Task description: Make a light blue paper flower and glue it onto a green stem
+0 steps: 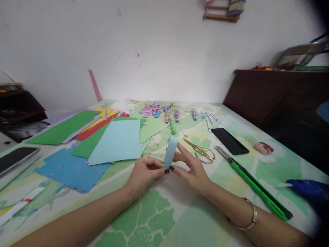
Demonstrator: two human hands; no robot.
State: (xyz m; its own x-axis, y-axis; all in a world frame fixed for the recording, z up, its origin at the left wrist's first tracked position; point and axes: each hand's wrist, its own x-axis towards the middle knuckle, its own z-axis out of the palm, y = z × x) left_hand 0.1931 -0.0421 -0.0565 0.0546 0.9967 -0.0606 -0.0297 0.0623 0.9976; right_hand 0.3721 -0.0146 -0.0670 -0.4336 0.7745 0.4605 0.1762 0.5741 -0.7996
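A narrow light blue paper strip (170,151) stands upright between both hands above the table. My left hand (145,173) pinches its lower end with thumb and fingertips. My right hand (191,166) touches the strip from the right, its fingers partly stretched behind it. Just to the right lie gold scissors (202,151) and a green utility knife (254,185) with its blade out.
Sheets of coloured paper (115,142) lie spread at the left and centre. A black phone (232,140) and a pink eraser (263,148) rest at the right. Paper scraps and rolled beads (164,111) sit at the back. A second phone (15,158) lies at the far left.
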